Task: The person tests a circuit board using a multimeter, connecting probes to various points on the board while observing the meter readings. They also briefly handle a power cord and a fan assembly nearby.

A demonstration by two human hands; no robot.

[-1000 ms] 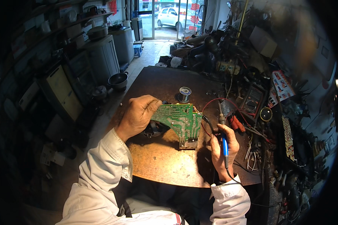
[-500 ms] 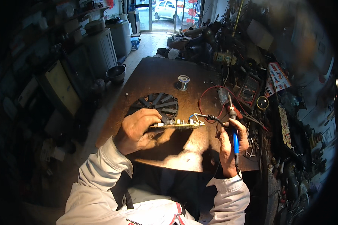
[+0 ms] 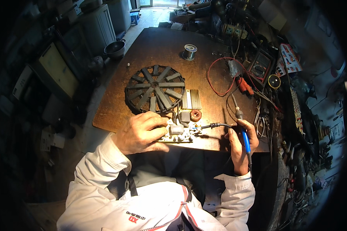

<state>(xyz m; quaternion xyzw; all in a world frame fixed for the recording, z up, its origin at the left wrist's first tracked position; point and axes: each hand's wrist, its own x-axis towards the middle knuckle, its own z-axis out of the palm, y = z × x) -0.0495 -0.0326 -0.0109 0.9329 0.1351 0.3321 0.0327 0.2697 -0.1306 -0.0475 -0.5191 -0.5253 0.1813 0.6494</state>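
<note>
Green-edged circuit board [image 3: 180, 133] sits at the near edge of the brown wooden workbench [image 3: 150, 46], component side up, tilted toward the person. Left hand [image 3: 140, 133] closed on the board's left end, fingers curled over its top. Right hand [image 3: 241, 144] wrapped around a blue-handled soldering iron [image 3: 245, 140], just right of the board; iron tip points left, near the board's right end. Copper toroid coil [image 3: 196, 114] and finned aluminium heatsink [image 3: 191, 99] stand at the board's far side. Round black ribbed induction coil disc [image 3: 155, 89] lies just beyond, touching the heatsink. Farther off: solder spool [image 3: 189, 52] near the far edge; red wire loop [image 3: 216, 79] to the right; multimeter [image 3: 261, 65] at far right among clutter.
</note>
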